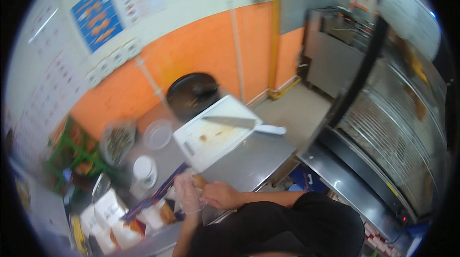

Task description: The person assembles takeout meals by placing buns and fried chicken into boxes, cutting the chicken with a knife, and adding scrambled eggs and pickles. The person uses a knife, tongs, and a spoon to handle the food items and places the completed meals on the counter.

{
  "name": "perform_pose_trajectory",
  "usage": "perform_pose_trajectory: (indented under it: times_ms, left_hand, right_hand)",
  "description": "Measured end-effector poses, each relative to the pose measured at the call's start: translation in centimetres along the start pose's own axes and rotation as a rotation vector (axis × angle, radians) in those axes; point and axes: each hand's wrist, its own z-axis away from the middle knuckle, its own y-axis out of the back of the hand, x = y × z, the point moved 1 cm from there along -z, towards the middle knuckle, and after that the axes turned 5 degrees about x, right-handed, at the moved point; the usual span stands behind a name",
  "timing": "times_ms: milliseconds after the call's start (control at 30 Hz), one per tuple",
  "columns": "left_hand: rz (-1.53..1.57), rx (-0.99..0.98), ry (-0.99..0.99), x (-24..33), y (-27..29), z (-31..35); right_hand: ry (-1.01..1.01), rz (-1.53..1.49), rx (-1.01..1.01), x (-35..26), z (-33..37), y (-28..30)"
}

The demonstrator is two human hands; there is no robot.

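Observation:
A clear plastic glove covers my left hand point(188, 194), whose fingers point away from me and look stretched out, with nothing seen in them. My bare right hand point(221, 195) is closed beside it, its fingertips pinching the loose edge of the plastic glove point(195, 205) near the left wrist. Both hands are over the near edge of the steel counter point(254, 159). Just left of them stand open white food boxes point(128, 234) with browned food inside. A dark blue strip with orange marks point(158, 193) lies behind the boxes, and motion blur softens the details.
A white cutting board point(203, 154) holds a large knife point(232, 122), its white handle over the right edge. Behind it is a black pan point(191, 96). Tubs, a bag of greenery point(118, 143) and a green crate point(72, 154) stand left. A glass display case point(383, 127) is right.

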Motion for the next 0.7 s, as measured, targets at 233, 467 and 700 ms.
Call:
perform_pose_trajectory:
  times_ms: [233, 467, 700]
  left_hand:
    - [-0.505, -0.886, -0.307, 3.4, -12.3, 2.6]
    - [-0.123, -1.25, 0.18, 4.0, -18.0, 6.4]
    - [-0.503, -0.368, -0.439, 4.2, -17.9, 3.6]
  right_hand:
    - [-0.464, 0.225, 0.194, 2.3, 4.5, 13.0]
    - [-0.73, 0.115, 0.293, 3.4, 9.8, 22.5]
    - [-0.834, -0.132, -0.079, 8.8, 14.1, 22.8]
